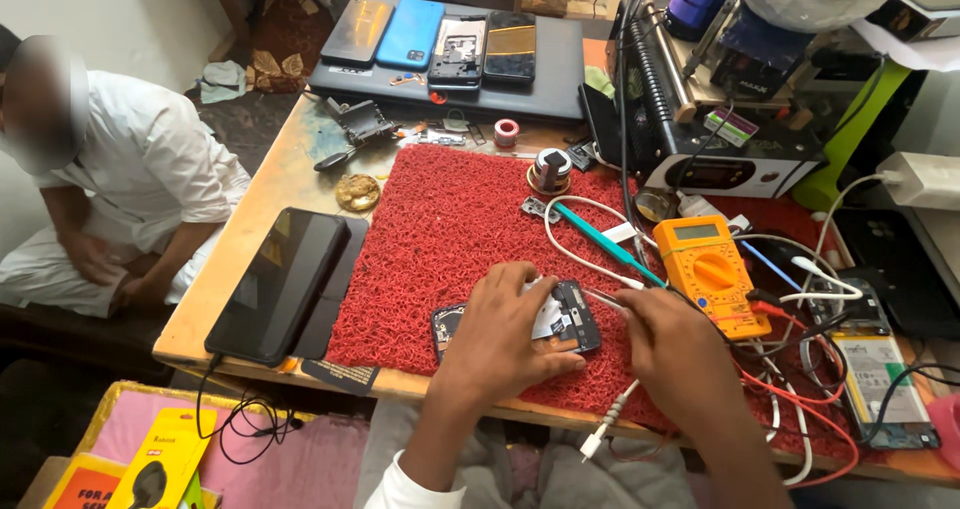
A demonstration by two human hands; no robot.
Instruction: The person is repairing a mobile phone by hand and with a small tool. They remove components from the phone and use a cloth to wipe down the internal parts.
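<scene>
The left hand [505, 334] lies on an opened phone [520, 324] on the red mat [440, 229], fingers closed over it, pinning it down. The right hand [675, 344] pinches thin tweezers [603, 297] pointed at the phone's edge. Just beyond sits an orange multimeter [708, 269]; farther back, four phones [440, 37] rest on a laptop [555, 79].

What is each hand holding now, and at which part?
The left hand presses the opened dark phone from above. The right hand grips a thin metal tool at its rear end.

A wooden workbench [262, 184] with a red mat [450, 229] stands by a pale wall [110, 19] in daylight
</scene>
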